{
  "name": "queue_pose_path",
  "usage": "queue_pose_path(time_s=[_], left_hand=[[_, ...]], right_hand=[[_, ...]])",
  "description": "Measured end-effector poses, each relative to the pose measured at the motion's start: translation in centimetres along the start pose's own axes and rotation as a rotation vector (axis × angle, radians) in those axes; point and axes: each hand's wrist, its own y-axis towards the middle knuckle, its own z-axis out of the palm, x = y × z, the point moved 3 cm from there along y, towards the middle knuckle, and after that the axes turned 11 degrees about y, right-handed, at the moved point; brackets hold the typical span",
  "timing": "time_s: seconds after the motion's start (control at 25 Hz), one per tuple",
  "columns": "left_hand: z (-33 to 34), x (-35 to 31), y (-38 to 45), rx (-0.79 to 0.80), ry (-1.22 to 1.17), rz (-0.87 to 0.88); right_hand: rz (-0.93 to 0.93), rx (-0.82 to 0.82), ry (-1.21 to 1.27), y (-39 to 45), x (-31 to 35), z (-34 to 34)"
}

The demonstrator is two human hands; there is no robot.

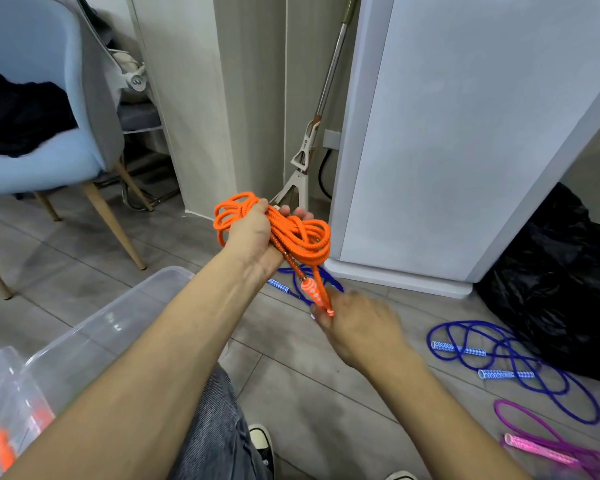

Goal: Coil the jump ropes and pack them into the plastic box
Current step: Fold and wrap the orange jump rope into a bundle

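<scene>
Finishing the coil of the orange rope (302,237), bundled mid-air in the gripping left hand (253,230) while the right hand (357,323) pinches its handle (312,289); next, probably tucking that in before lowering into the plastic box (94,327).

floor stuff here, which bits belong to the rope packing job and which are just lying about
Part of the job:
orange rope, held by left hand and right hand
blue rope
pink rope
plastic box

Just lying about:
blue chair
mop
black bag
</scene>
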Motion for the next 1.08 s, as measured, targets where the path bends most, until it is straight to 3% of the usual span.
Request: queue_pose_path(time_s=[0.12,0.2,0.36,0.52,0.68,0.88,1.08], left_hand=[[0.2,0.9,-0.5,0.004,0.224,-0.064],[0.6,1.4,-1.1,0.058,0.370,-0.109],[1.0,2.9,-1.8,0.129,0.637,-0.056],[1.0,3.8,-2.0,0.201,0.667,-0.098],[1.5,3.7,-2.4,0.219,0.593,-0.067],[1.7,3.6,-2.6,0.271,0.556,-0.090],[1.9,3.5,-2.9,0.390,0.588,0.015]], right_hand=[[0.167,0.032,0.129,0.4,-2.2,0.1],[0.179,-0.047,0.326,0.5,-3.2,0.0],[-0.016,-0.347,0.490,0.2,-2.9,-2.0],[-0.134,-0.309,0.682,0.3,-2.5,-2.8],[-0.329,-0.268,0.325,-0.2,-1.7,-2.5],[-0.260,-0.225,0.438,0.2,-2.4,-3.3],[-0.323,-0.191,0.304,-0.4,-2.6,-3.5]])
